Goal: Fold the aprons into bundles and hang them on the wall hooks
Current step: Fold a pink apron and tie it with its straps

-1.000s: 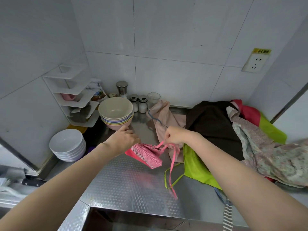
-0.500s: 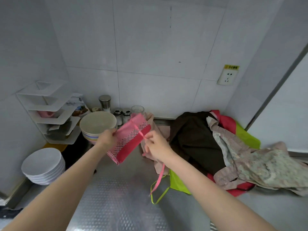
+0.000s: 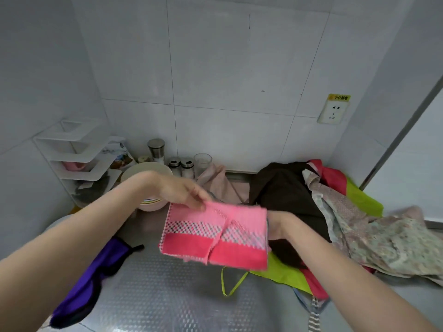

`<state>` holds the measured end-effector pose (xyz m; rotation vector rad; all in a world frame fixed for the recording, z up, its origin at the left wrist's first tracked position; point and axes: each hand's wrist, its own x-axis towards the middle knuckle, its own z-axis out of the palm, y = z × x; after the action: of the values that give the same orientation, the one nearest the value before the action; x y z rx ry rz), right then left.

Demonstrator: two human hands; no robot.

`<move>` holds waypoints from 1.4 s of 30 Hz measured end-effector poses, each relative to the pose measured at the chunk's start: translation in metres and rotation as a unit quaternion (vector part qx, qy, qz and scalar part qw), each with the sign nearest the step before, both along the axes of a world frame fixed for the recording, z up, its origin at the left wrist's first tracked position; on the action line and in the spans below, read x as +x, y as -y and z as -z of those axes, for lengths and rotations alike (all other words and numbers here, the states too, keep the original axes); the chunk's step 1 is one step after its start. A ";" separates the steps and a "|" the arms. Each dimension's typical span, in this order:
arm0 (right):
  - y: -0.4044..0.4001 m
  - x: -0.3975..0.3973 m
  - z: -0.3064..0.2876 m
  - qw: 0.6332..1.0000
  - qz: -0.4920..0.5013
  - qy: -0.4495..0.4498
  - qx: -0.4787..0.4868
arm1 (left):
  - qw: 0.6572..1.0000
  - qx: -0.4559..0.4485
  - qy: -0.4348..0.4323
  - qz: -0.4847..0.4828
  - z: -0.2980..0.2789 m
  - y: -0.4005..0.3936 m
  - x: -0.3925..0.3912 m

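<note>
A folded pink apron bundle (image 3: 215,233) with a checked band and a pink strap wrapped around it is held flat above the steel counter (image 3: 153,295). My left hand (image 3: 179,190) pinches its upper left corner. My right hand (image 3: 275,224) grips its right edge, mostly hidden behind the bundle. More aprons lie heaped to the right: a dark brown one (image 3: 285,190), a floral one (image 3: 383,238), a lime green one (image 3: 282,274) and a red one (image 3: 333,173). A purple apron (image 3: 91,279) lies at lower left. No wall hooks are in view.
A stack of bowls (image 3: 148,168) stands behind my left hand, with shakers (image 3: 181,165) and a glass (image 3: 202,161) along the back wall. A white corner shelf (image 3: 79,159) fills the left corner. A wall socket (image 3: 333,112) sits at upper right.
The pink bundle has turned from tilted to flat and wide in front of me. My right hand has moved from the strap to the bundle's right edge. The view has shifted, revealing the purple apron.
</note>
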<state>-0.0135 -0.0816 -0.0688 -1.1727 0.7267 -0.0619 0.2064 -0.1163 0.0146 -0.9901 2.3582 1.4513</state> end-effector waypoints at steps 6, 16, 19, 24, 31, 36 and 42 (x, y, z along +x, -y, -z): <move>0.007 0.010 -0.042 0.957 0.000 -0.226 -0.180 | 0.955 -0.184 0.190 0.136 0.027 -0.008 -0.041; 0.000 0.015 -0.042 0.921 0.108 -0.249 -0.279 | 0.963 -0.225 0.134 0.061 0.047 -0.001 -0.039; -0.004 0.013 -0.045 0.893 0.064 -0.290 -0.339 | 0.958 -0.232 0.150 0.074 0.051 -0.003 -0.041; -0.001 0.015 -0.075 0.958 0.092 -0.158 -0.221 | 0.929 -0.279 0.205 0.131 0.062 -0.012 -0.045; 0.010 0.007 -0.123 0.955 0.216 0.087 -0.183 | 0.954 -0.257 0.122 0.096 0.066 -0.011 -0.044; 0.022 -0.017 -0.099 0.874 0.439 0.194 -0.073 | 0.982 -0.080 -0.153 -0.074 0.064 -0.016 -0.030; -0.008 -0.023 -0.002 0.912 0.405 0.041 -0.060 | 0.844 0.110 -0.382 -0.360 0.083 -0.020 -0.040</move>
<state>-0.0367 -0.0736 -0.0666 -0.9064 1.1052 -0.8569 0.1665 -0.0964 -0.0688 -1.5447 2.2332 2.7696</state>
